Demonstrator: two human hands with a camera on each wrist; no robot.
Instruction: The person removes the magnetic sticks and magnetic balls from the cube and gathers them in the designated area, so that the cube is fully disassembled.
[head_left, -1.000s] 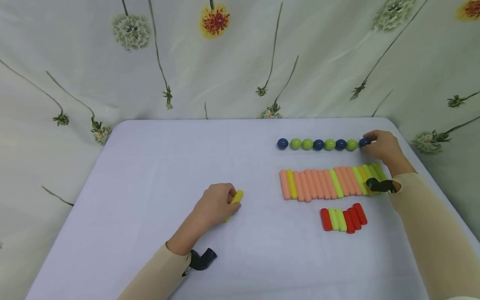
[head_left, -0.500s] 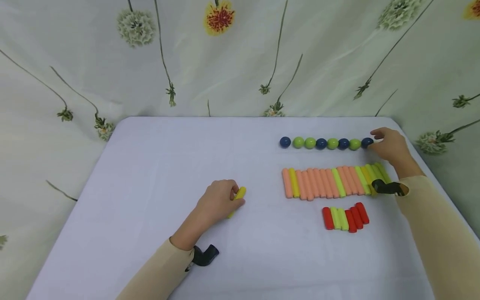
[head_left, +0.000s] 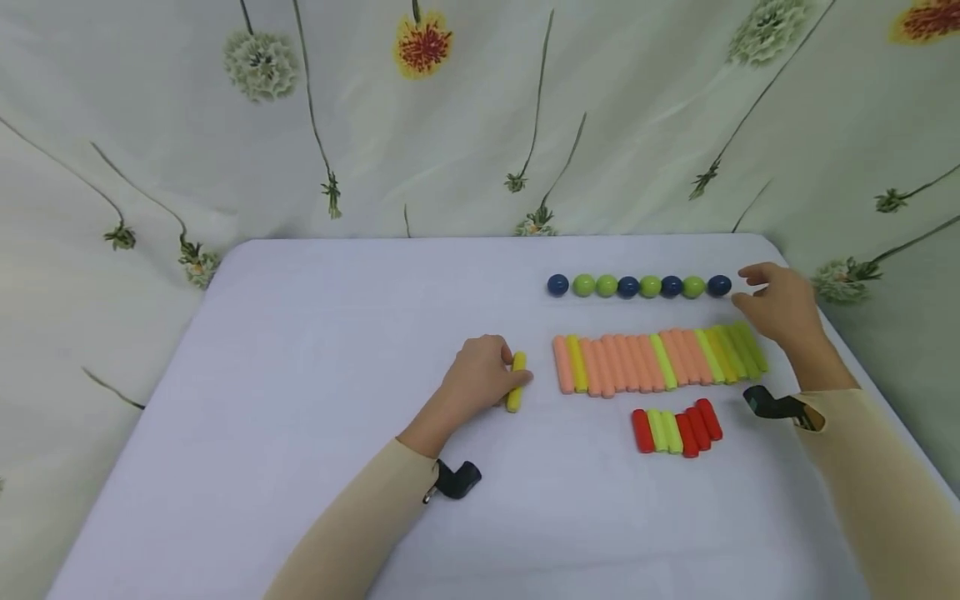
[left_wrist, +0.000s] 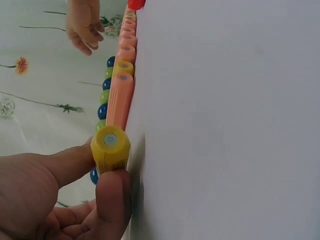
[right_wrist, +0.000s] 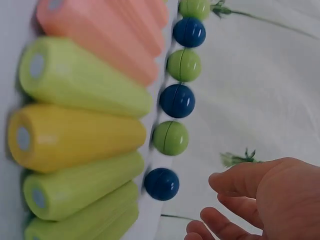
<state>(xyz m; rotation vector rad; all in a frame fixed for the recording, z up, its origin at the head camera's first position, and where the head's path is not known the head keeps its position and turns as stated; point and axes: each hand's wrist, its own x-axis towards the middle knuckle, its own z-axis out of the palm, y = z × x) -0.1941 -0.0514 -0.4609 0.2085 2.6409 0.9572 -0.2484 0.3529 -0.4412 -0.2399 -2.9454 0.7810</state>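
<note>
My left hand (head_left: 474, 379) pinches a yellow magnetic rod (head_left: 513, 399) between thumb and fingers, just left of the long rod row. In the left wrist view the held rod (left_wrist: 111, 150) shows a round silver disc at its end. My right hand (head_left: 780, 310) holds nothing; its fingers are apart and loosely bent. It hovers right of a dark blue ball (head_left: 719, 286), the last in the ball row. The right wrist view shows a gap between those fingers and the blue ball (right_wrist: 162, 184).
The ball row alternates unevenly between blue and green balls (head_left: 607, 286). Nearer lies a long side-by-side row of pink rods (head_left: 624, 363), with yellow and lime ones among them. A shorter row of red rods (head_left: 642, 431) and lime rods lies in front. Floral cloth (head_left: 450, 150) hangs behind the white table (head_left: 300, 350).
My right hand has let go of the end blue ball and drawn off to the right. My left hand has carried the yellow rod rightward, closer to the long row.
</note>
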